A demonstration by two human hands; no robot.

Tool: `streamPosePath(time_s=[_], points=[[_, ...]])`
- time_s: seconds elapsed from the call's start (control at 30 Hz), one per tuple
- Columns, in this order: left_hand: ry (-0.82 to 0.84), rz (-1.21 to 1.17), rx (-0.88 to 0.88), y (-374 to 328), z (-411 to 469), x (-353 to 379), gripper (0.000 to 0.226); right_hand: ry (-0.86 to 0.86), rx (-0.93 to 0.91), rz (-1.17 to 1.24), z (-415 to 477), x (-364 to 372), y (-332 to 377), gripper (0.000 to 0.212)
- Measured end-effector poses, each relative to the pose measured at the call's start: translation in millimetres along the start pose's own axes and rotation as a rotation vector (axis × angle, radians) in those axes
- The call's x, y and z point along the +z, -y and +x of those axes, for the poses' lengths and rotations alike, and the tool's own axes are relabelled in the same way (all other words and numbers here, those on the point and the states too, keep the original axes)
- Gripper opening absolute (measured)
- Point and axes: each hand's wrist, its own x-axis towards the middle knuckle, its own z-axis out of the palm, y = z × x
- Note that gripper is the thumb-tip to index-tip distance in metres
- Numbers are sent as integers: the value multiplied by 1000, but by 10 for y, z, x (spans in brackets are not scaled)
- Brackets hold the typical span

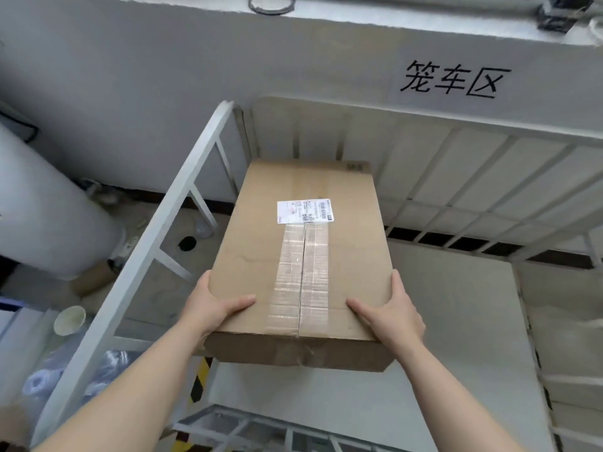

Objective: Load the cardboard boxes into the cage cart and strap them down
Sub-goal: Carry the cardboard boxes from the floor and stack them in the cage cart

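Note:
A long brown cardboard box [346, 256], taped along its top seam and carrying a white shipping label, hangs over the inside of the white metal cage cart [153, 236]. My left hand [208, 305] grips its near left corner, thumb on top. My right hand [391, 314] holds the near right corner the same way. The box's far end points toward the cart's back wall of bars. The cart's pale floor [456, 321] shows below and to the right of the box. No strap is visible.
A grey wall with black painted characters [455, 79] stands behind the cart. A large white cylinder [42, 203] is at the left. A paper cup [69, 319] and plastic-wrapped clutter lie on the floor left of the cart. Yellow-black hazard tape [199, 380] marks the floor.

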Motion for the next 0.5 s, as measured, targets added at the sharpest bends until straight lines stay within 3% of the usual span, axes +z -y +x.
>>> streamPosePath(time_s=[0.5], points=[[2, 131, -50, 762, 1128, 178, 86, 51, 59, 16, 676, 1261, -245, 115]])
